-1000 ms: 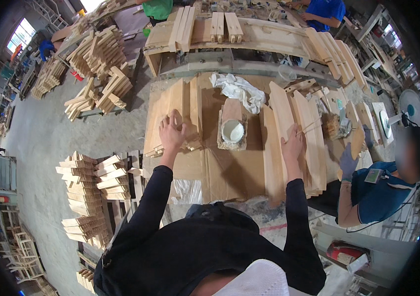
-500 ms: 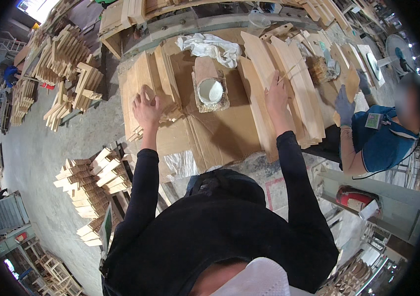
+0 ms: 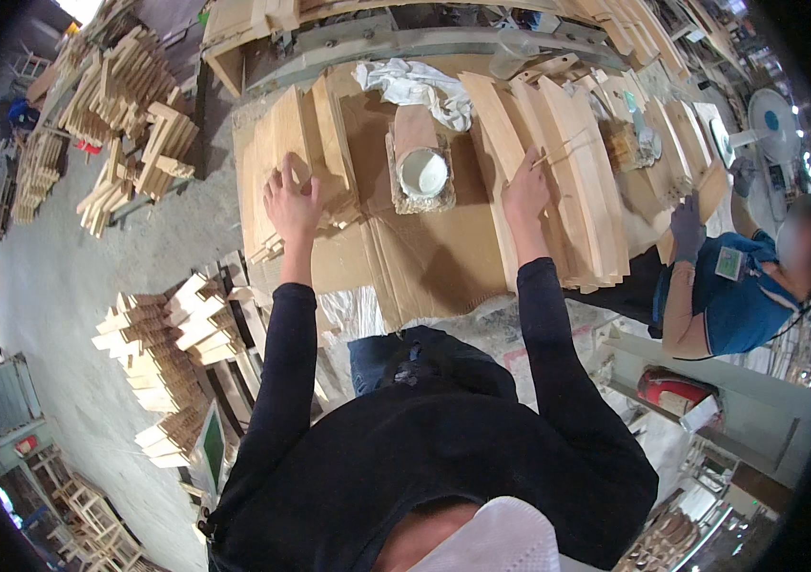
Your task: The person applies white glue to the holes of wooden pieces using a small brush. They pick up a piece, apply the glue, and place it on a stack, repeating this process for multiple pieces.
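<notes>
Cardboard (image 3: 443,281) forms the work surface, bare at its near middle. Left hand (image 3: 293,205): half open, fingers spread and bent on the left boards (image 3: 277,124), apparently grasping nothing. Right hand (image 3: 525,195): closed at the fingertips, seemingly pinching a thin stick (image 3: 563,147) that slants over the right boards (image 3: 577,200). A light pinch should guide the stick best, with the left fingers resting without shifting the boards. Beyond, between both groups, stands a white pot (image 3: 423,174); farther, a crumpled cloth (image 3: 415,86).
</notes>
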The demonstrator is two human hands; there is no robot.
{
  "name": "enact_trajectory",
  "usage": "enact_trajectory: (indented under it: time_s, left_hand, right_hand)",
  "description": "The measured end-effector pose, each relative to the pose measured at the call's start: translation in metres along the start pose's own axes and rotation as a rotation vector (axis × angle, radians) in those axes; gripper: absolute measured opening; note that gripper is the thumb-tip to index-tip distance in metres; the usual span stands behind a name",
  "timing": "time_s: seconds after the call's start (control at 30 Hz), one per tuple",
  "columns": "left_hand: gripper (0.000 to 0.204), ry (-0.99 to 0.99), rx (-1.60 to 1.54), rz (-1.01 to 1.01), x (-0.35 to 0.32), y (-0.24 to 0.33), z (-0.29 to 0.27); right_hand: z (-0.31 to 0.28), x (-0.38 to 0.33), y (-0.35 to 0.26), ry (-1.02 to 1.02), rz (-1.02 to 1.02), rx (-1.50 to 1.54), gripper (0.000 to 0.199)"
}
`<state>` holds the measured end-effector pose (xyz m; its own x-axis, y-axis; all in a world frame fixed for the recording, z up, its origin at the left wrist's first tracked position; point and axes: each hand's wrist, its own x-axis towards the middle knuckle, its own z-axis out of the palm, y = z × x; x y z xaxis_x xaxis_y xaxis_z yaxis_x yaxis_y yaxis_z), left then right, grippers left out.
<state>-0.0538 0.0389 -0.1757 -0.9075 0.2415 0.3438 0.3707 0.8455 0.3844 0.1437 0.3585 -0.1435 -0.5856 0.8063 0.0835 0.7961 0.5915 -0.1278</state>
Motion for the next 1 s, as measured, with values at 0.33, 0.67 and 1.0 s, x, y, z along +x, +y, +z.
enact_trajectory:
  time_s: [0.33,0.67,1.0]
  left_hand:
    - [0.059,0.133,-0.277,-0.040,-0.004,0.004,-0.007]
    - [0.072,-0.275,-1.453,-0.349,-0.066,0.207,-0.145]
    - [0.053,-0.167,-1.604,-0.349,-0.073,0.129,-0.147]
  right_hand:
    - [-0.079,-0.032,0.010,-0.009,0.060,0.102,0.069]
    - [-0.135,-0.171,-0.074,0.306,-0.403,0.441,0.072]
    - [-0.105,-0.184,-0.063,-0.361,-0.496,1.062,0.081]
